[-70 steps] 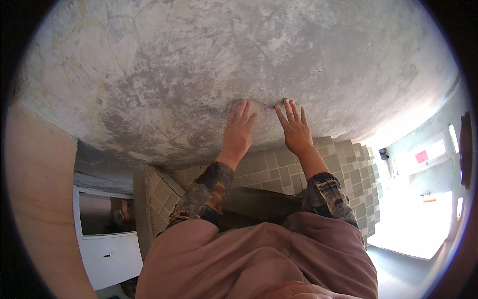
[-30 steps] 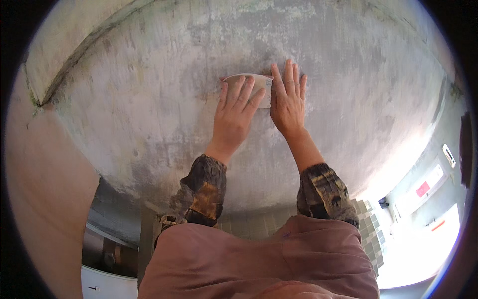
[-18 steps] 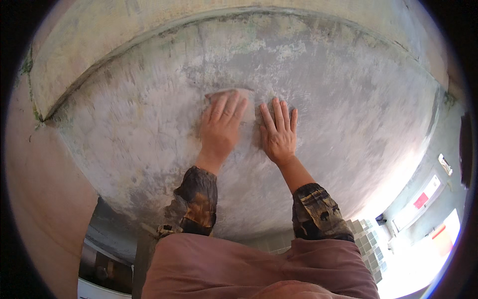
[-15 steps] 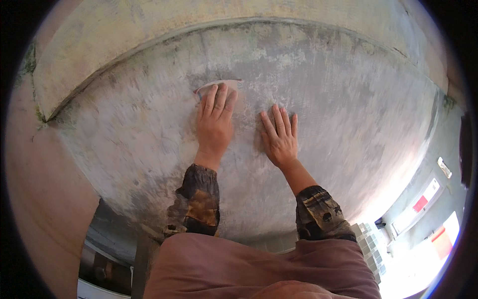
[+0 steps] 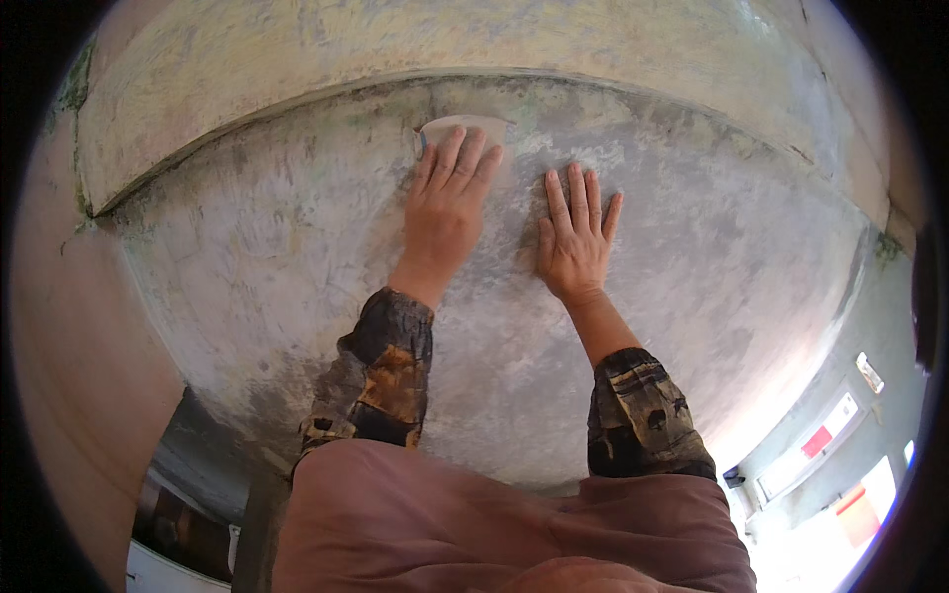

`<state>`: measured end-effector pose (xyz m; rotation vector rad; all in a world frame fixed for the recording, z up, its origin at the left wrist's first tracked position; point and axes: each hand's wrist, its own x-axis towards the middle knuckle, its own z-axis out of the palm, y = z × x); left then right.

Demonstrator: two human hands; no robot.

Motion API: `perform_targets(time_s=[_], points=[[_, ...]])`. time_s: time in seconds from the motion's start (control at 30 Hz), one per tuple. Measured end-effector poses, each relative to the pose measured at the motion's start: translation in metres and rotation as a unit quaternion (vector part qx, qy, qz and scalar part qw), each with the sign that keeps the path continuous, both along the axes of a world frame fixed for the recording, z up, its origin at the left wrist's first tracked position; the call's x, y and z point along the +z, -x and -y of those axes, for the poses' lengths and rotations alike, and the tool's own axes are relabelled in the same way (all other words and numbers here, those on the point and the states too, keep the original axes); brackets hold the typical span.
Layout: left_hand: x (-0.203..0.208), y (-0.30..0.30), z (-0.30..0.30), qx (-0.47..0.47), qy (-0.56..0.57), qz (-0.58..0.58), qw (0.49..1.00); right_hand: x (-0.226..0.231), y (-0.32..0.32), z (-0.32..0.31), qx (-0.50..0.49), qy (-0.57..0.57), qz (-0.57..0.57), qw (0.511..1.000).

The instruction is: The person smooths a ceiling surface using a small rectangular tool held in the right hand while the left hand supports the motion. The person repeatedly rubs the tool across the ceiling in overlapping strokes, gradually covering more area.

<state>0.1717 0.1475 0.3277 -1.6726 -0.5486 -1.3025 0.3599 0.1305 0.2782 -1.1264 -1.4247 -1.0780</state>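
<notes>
My left hand [image 5: 445, 212] lies over a pale sheet of sandpaper [image 5: 474, 123], holding it pressed to a mottled grey plastered wall [image 5: 672, 247]. The sheet's curved top edge shows beyond my fingertips; the rest of it is hidden beneath the hand. To the right and a little lower, my right hand [image 5: 576, 237] rests flat on the same wall, fingers spread and nothing in them. Patterned dark and brown cuffs cover both forearms.
Above the hands a yellowish ledge [image 5: 395, 44] runs across the wall. A smooth beige wall [image 5: 89, 395] bounds the left side. At the lower right, bright daylight falls near a grey wall with a white and red panel [image 5: 819, 440].
Both hands have moved up the wall and slightly to the right. The sandpaper has travelled with my left hand, closer to the ledge. The view has shifted a little.
</notes>
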Motion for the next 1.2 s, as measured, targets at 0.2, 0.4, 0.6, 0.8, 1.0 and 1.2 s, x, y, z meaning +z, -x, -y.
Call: perform_targets(time_s=[0.2,0.4,0.6,0.8,1.0,1.2], points=[[-0.007,-0.009,0.010,-0.032,-0.004,-0.087,0.996,-0.001,-0.001,-0.001,0.016,-0.003,-0.038,0.999],[0.022,0.023,-0.009,0.005,-0.029,0.004,1.000,0.019,0.010,-0.002,-0.009,-0.025,-0.069,0.997],[-0.047,0.045,0.008,-0.002,0.039,-0.101,0.994,0.044,0.025,-0.010,-0.007,-0.036,-0.081,0.996],[-0.030,0.041,0.004,0.035,0.035,-0.097,0.994,0.041,0.019,-0.007,-0.017,-0.036,-0.038,0.999],[0.013,0.012,-0.009,0.004,-0.029,0.000,1.000,0.041,0.021,-0.009,-0.011,-0.036,-0.034,0.999],[-0.056,0.017,0.022,0.006,0.045,-0.121,0.992,0.033,0.019,-0.008,0.020,-0.040,-0.061,0.997]])
